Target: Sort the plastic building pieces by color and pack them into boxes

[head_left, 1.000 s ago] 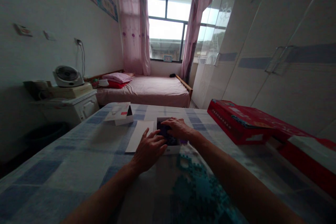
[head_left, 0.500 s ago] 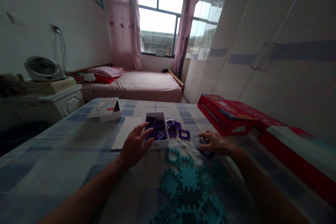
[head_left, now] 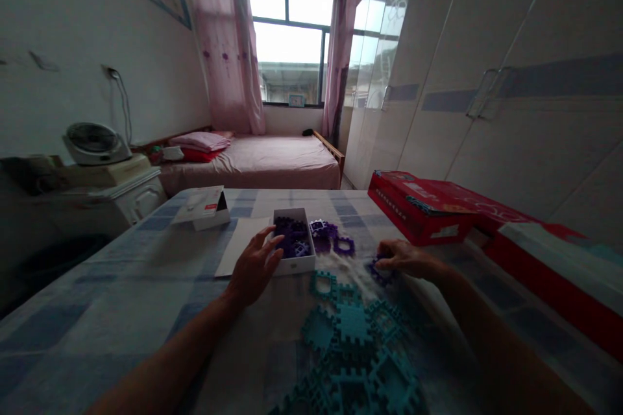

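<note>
A small white box [head_left: 298, 265] on the table holds several purple interlocking plastic pieces [head_left: 292, 233]. My left hand [head_left: 254, 267] rests at the box's left side, its fingers apart and curving over the rim, with nothing held. To the right, my right hand [head_left: 402, 258] pinches a purple toothed frame piece [head_left: 382, 272] close to the cloth. More purple pieces [head_left: 344, 245] lie just right of the box. Nearer to me, between my forearms, spread several teal toothed square pieces [head_left: 352, 323], some solid and some open frames.
A red box [head_left: 413, 214] lies at the right, with another red box part [head_left: 525, 272] nearer along that edge. The white lid [head_left: 241, 246] is left of the box, and a folded white carton [head_left: 209, 207] stands farther back. A checked cloth [head_left: 160, 298] covers the table.
My right hand's fingers have closed on the purple frame piece beside it. The left hand stays by the box. The whole view has shifted slightly.
</note>
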`<state>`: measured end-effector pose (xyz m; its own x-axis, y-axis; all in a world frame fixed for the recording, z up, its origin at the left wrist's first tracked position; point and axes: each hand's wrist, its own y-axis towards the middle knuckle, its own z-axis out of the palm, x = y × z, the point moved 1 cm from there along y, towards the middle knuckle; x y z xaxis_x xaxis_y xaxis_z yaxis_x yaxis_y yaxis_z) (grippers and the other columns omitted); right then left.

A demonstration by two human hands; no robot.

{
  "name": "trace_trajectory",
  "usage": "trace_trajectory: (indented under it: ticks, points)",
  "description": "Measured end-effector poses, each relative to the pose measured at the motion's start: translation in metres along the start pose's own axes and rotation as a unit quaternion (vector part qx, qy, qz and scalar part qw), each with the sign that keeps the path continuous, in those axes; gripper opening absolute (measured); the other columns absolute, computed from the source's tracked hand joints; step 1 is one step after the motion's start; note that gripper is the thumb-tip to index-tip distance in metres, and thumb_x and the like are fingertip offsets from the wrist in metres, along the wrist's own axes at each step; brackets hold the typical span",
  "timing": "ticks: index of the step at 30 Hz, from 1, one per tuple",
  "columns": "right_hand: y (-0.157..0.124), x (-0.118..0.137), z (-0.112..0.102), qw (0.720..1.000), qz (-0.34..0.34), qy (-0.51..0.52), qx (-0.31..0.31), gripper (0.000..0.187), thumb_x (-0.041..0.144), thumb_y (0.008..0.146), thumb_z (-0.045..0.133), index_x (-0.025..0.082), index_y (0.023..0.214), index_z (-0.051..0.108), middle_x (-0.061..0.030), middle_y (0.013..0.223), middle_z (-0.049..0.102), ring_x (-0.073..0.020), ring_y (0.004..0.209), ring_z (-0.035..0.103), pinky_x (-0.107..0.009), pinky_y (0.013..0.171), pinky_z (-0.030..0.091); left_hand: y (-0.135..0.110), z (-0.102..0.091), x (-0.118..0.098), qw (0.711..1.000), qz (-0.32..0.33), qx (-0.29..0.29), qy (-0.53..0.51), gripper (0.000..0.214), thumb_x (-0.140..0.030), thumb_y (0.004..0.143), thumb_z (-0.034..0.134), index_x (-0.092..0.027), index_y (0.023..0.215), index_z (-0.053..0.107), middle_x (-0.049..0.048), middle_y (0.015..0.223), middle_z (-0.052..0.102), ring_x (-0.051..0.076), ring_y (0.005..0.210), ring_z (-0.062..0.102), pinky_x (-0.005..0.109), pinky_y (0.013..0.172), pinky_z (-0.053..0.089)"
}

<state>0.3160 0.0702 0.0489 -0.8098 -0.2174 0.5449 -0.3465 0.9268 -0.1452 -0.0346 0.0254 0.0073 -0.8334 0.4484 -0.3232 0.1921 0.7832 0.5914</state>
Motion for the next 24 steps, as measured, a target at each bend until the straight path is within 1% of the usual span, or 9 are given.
trace_trajectory:
  ticks: [3, 5, 9, 12, 14, 17, 20, 22, 24]
  points:
    - [0.008, 0.016, 0.001, 0.995, -0.029, 0.099, -0.016, 0.035, 0.044, 0.072, 0.055, 0.012, 0.085, 0.059, -0.0019, 0.07, 0.057, -0.0102, 0.057, 0.048, -0.022, 0.051, 0.038, 0.0, 0.0, 0.001, 0.999, -0.032, -0.006, -0.021, 0.04, -0.038, 0.094, 0.03, -0.018, 0.117, 0.056, 0.0101, 0.134, 0.044, 0.022, 0.123, 0.044, 0.042, 0.103, 0.04]
    - [0.019, 0.031, 0.007, 0.992, -0.027, 0.123, -0.032, 0.034, 0.042, 0.073, 0.055, 0.011, 0.087, 0.06, -0.0011, 0.068, 0.056, -0.0092, 0.055, 0.047, -0.021, 0.05, 0.037, 0.0, 0.0, 0.002, 0.998, -0.047, -0.005, -0.031, 0.041, -0.039, 0.094, 0.029, -0.018, 0.117, 0.056, 0.0105, 0.134, 0.044, 0.023, 0.122, 0.045, 0.042, 0.102, 0.041]
    - [0.047, 0.049, 0.025, 0.995, -0.002, 0.071, -0.069, 0.027, 0.034, 0.074, 0.057, 0.012, 0.089, 0.062, -0.001, 0.067, 0.057, -0.0103, 0.058, 0.051, -0.021, 0.054, 0.039, 0.0, -0.001, 0.001, 0.998, -0.045, -0.008, -0.04, 0.041, -0.039, 0.094, 0.03, -0.018, 0.115, 0.057, 0.0108, 0.133, 0.046, 0.023, 0.121, 0.047, 0.043, 0.1, 0.042]
    - [0.06, 0.05, 0.034, 0.995, 0.01, 0.016, -0.099, 0.021, 0.029, 0.068, 0.065, 0.015, 0.083, 0.064, -0.0042, 0.082, 0.061, -0.0147, 0.077, 0.056, -0.022, 0.066, 0.041, 0.0, -0.001, 0.0, 0.998, -0.036, -0.014, -0.044, 0.039, -0.037, 0.094, 0.031, -0.018, 0.114, 0.058, 0.0106, 0.132, 0.046, 0.023, 0.12, 0.048, 0.043, 0.099, 0.044]
    - [0.062, 0.048, 0.036, 0.993, 0.024, -0.016, -0.115, 0.025, 0.03, 0.064, 0.068, 0.015, 0.084, 0.063, -0.0058, 0.093, 0.062, -0.0176, 0.088, 0.056, -0.023, 0.072, 0.04, 0.0, -0.002, 0.0, 0.998, -0.033, -0.018, -0.043, 0.038, -0.036, 0.094, 0.031, -0.018, 0.114, 0.058, 0.0109, 0.133, 0.045, 0.022, 0.12, 0.049, 0.042, 0.099, 0.044]
    - [0.06, 0.044, 0.036, 0.992, 0.042, -0.042, -0.109, 0.038, 0.036, 0.065, 0.069, 0.015, 0.096, 0.061, -0.0067, 0.093, 0.063, -0.0178, 0.085, 0.057, -0.024, 0.069, 0.041, 0.0, -0.002, -0.002, 0.998, -0.034, -0.028, -0.042, 0.036, -0.035, 0.093, 0.033, -0.018, 0.113, 0.058, 0.0107, 0.132, 0.046, 0.022, 0.119, 0.049, 0.042, 0.099, 0.044]
    - [0.056, 0.042, 0.035, 0.994, 0.043, -0.051, -0.082, 0.036, 0.04, 0.066, 0.067, 0.014, 0.089, 0.06, -0.0057, 0.085, 0.064, -0.0163, 0.077, 0.057, -0.023, 0.062, 0.04, 0.0, -0.003, -0.003, 0.998, -0.038, -0.029, -0.044, 0.036, -0.034, 0.093, 0.033, -0.018, 0.113, 0.059, 0.0111, 0.132, 0.046, 0.023, 0.119, 0.049, 0.042, 0.099, 0.044]
    - [0.051, 0.041, 0.035, 0.995, 0.041, -0.051, -0.077, 0.033, 0.041, 0.066, 0.066, 0.014, 0.083, 0.059, -0.0053, 0.08, 0.063, -0.0159, 0.073, 0.056, -0.023, 0.058, 0.038, 0.0, -0.003, -0.003, 0.997, -0.046, -0.027, -0.051, 0.037, -0.034, 0.093, 0.033, -0.017, 0.113, 0.059, 0.0116, 0.133, 0.046, 0.023, 0.12, 0.049, 0.042, 0.1, 0.043]
    - [0.046, 0.041, 0.033, 0.996, 0.034, -0.043, -0.075, 0.03, 0.04, 0.069, 0.062, 0.014, 0.082, 0.057, -0.0052, 0.079, 0.063, -0.0149, 0.07, 0.055, -0.023, 0.056, 0.038, 0.001, -0.002, -0.002, 0.996, -0.057, -0.028, -0.065, 0.039, -0.035, 0.093, 0.032, -0.016, 0.115, 0.057, 0.0119, 0.133, 0.046, 0.022, 0.122, 0.047, 0.04, 0.102, 0.042]
